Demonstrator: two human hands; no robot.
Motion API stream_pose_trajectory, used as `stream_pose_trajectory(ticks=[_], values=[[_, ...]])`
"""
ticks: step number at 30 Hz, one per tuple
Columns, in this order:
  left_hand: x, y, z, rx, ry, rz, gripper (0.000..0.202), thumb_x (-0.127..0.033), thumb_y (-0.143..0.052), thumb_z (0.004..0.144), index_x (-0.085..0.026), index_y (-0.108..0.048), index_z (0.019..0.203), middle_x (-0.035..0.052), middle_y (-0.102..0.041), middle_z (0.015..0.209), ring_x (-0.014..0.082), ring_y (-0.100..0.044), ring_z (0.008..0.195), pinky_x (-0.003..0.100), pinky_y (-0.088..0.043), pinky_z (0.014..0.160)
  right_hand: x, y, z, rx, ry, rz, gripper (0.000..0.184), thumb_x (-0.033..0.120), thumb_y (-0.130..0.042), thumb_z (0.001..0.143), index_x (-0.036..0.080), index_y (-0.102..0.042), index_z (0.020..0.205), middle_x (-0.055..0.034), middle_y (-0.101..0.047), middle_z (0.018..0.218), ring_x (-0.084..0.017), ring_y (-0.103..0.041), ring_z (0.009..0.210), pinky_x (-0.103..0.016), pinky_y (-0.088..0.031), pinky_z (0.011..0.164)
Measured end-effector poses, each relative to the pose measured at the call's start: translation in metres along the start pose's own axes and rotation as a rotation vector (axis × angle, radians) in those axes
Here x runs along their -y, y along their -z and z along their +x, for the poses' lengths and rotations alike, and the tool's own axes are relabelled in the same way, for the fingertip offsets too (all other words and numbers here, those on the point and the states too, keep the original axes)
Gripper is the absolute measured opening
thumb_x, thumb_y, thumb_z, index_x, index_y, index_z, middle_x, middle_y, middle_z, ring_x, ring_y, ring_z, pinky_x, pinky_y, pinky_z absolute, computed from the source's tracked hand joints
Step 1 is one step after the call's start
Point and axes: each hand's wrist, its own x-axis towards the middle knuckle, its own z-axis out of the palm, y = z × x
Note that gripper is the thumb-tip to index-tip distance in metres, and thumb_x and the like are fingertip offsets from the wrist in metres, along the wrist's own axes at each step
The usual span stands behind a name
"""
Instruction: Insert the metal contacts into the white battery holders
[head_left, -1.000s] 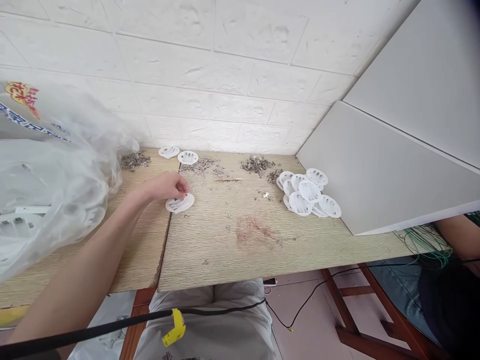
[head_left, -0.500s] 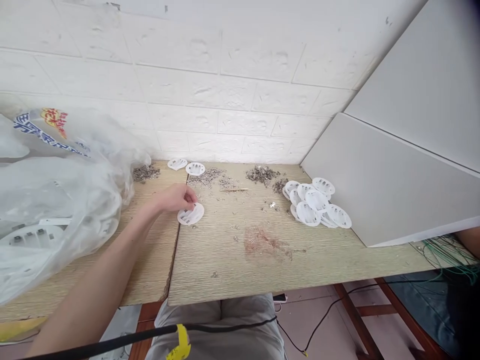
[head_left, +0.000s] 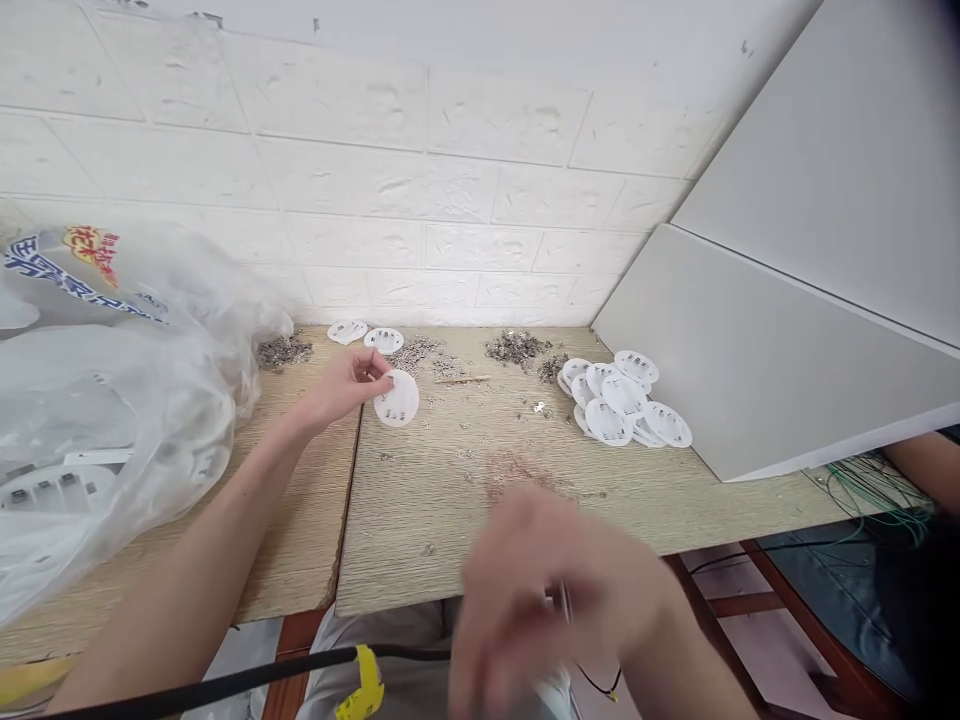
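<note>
My left hand (head_left: 358, 380) pinches the edge of a white round plastic disc (head_left: 397, 400) with small slots and metal bits. The disc is tilted up, just above the table. Close to the camera, over the table's front edge, my right hand (head_left: 555, 590) is smeared by motion. I cannot make out whether its fingers hold anything. Two similar white discs (head_left: 383, 341) lie behind my left hand near the wall. Heaps of small metal pieces (head_left: 517, 347) lie along the back of the table, with loose ones scattered forward.
A pile of white discs (head_left: 622, 395) lies on the right, beside a grey panel (head_left: 787, 340). A clear plastic bag (head_left: 150, 400) of discs fills the left. A thin stick (head_left: 462, 379) rests mid-table. Another person's arm (head_left: 926, 465) and green wires (head_left: 870, 490) show at far right.
My left hand has lifted the disc from the table and tipped it up, moving slightly away from me. My right hand has come into view at the front. The view has shifted slightly.
</note>
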Motion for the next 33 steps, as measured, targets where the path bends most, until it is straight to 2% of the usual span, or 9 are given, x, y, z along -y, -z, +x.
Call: stream_pose_trajectory(ticks=[4,6,8,10,16,19,25,29,33], values=[[0.002,-0.004,0.002,-0.096,-0.004,-0.074,0.019,-0.032,-0.069,0.068,-0.018,-0.061,0.077,0.0021,-0.064,0.074,0.0170,-0.059,0.068,0.029,-0.043,0.063,-0.065,0.068,0.026,-0.546,-0.380,-0.143,0.030,0.038,-0.045,0.097,0.018,-0.067,0.099,-0.0014,-0.065,0.071,-0.010,-0.050,0.056,-0.023,-0.038,0.055],[0.004,-0.006,0.002,-0.097,-0.013,-0.088,0.018,-0.031,-0.068,0.067,-0.019,-0.060,0.077,0.0012,-0.063,0.073,0.0164,-0.057,0.067,0.028,-0.042,0.062,-0.095,0.083,0.036,-0.656,-0.581,-0.325,0.029,0.024,-0.039,0.098,0.017,-0.066,0.102,-0.0029,-0.067,0.076,-0.011,-0.052,0.060,-0.024,-0.038,0.060],[0.004,-0.009,0.002,-0.087,-0.027,-0.093,0.017,-0.029,-0.067,0.067,-0.019,-0.060,0.078,0.0008,-0.062,0.073,0.0158,-0.056,0.067,0.027,-0.041,0.061,-0.117,0.088,0.043,-0.608,-0.704,-0.529,0.027,0.016,-0.041,0.095,0.015,-0.068,0.101,-0.0073,-0.070,0.090,-0.014,-0.058,0.075,-0.026,-0.038,0.067],[0.003,-0.012,0.002,-0.080,-0.029,-0.098,0.018,-0.028,-0.067,0.066,-0.020,-0.059,0.081,0.0008,-0.063,0.075,0.0156,-0.056,0.067,0.027,-0.041,0.060,-0.130,0.087,0.044,-0.483,-0.709,-0.618,0.023,0.018,-0.047,0.093,0.016,-0.070,0.096,-0.0085,-0.071,0.096,-0.016,-0.060,0.081,-0.026,-0.037,0.069],[-0.002,-0.015,-0.001,-0.075,-0.026,-0.054,0.026,-0.025,-0.066,0.064,-0.018,-0.059,0.088,0.0013,-0.062,0.082,0.0132,-0.052,0.066,0.026,-0.040,0.059,-0.136,0.079,0.031,-0.205,-0.613,-0.410,0.013,0.028,-0.064,0.084,0.018,-0.072,0.085,-0.0008,-0.068,0.077,-0.012,-0.056,0.065,-0.022,-0.034,0.060],[-0.001,-0.015,-0.001,-0.079,-0.046,-0.042,0.026,-0.025,-0.065,0.064,-0.017,-0.059,0.088,0.0006,-0.061,0.081,0.0115,-0.048,0.061,0.025,-0.038,0.057,-0.139,0.081,0.025,-0.276,-0.626,-0.447,0.016,0.031,-0.063,0.085,0.017,-0.072,0.086,-0.0019,-0.069,0.081,-0.012,-0.056,0.068,-0.023,-0.036,0.062],[0.004,-0.017,0.000,-0.058,0.010,-0.046,0.027,-0.026,-0.062,0.066,-0.017,-0.059,0.091,0.0023,-0.064,0.084,0.0151,-0.056,0.068,0.026,-0.041,0.058,-0.160,0.089,0.012,-0.705,-0.798,-0.669,0.032,0.012,-0.037,0.094,0.012,-0.067,0.106,-0.0118,-0.065,0.108,-0.020,-0.059,0.095,-0.029,-0.042,0.083],[0.003,-0.019,0.000,-0.061,0.078,0.004,0.020,-0.027,-0.060,0.069,-0.017,-0.062,0.086,0.0024,-0.065,0.080,0.0165,-0.058,0.069,0.027,-0.042,0.059,-0.172,0.088,0.006,-0.708,-1.029,-0.783,0.047,0.002,-0.033,0.087,0.012,-0.058,0.125,-0.0164,-0.056,0.122,-0.025,-0.054,0.111,-0.033,-0.044,0.088],[0.001,-0.020,0.000,-0.065,0.167,0.018,0.020,-0.027,-0.062,0.067,-0.016,-0.065,0.083,0.0029,-0.065,0.070,0.0173,-0.057,0.063,0.028,-0.041,0.055,-0.180,0.087,0.003,-0.651,-1.163,-0.891,0.049,0.000,-0.037,0.083,0.013,-0.057,0.126,-0.0180,-0.053,0.124,-0.031,-0.048,0.119,-0.037,-0.044,0.089]])
